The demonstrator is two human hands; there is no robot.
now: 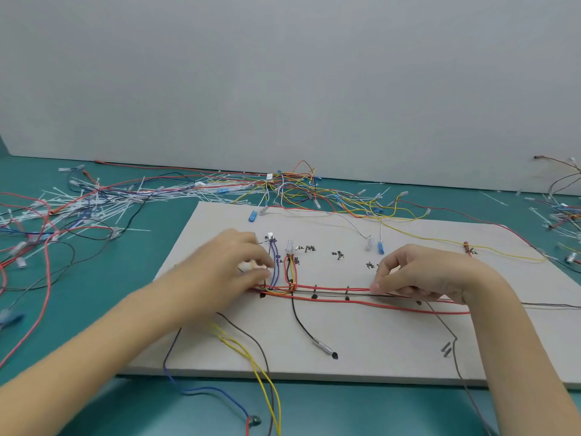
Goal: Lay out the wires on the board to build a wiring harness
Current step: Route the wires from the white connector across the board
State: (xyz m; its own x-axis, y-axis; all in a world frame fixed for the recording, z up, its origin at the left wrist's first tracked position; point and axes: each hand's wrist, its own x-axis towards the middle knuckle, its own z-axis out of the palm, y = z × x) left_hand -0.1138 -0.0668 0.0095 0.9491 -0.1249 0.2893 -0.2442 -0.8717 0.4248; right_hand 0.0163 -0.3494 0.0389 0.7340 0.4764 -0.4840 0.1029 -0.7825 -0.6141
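Note:
A pale board [361,347] lies on the teal table, with black pegs and handwritten marks. Red, orange and dark wires [333,292] run side by side along a row of pegs across its middle. Blue wires [274,262] and a red-yellow pair [290,269] branch upward to clear terminals. My left hand [232,269] rests at the left end of the run, fingers pinched on the wires there. My right hand [421,272] pinches the red wire further right, at about [374,287]. A black wire with a terminal [323,346] hangs toward the front.
Yellow, brown and blue wires [261,372] trail off the board's front edge. A tangle of loose wires [295,187] lies behind the board, white cable ties [103,199] are scattered at the left, and more wires [562,209] lie at the far right. A grey wall stands behind.

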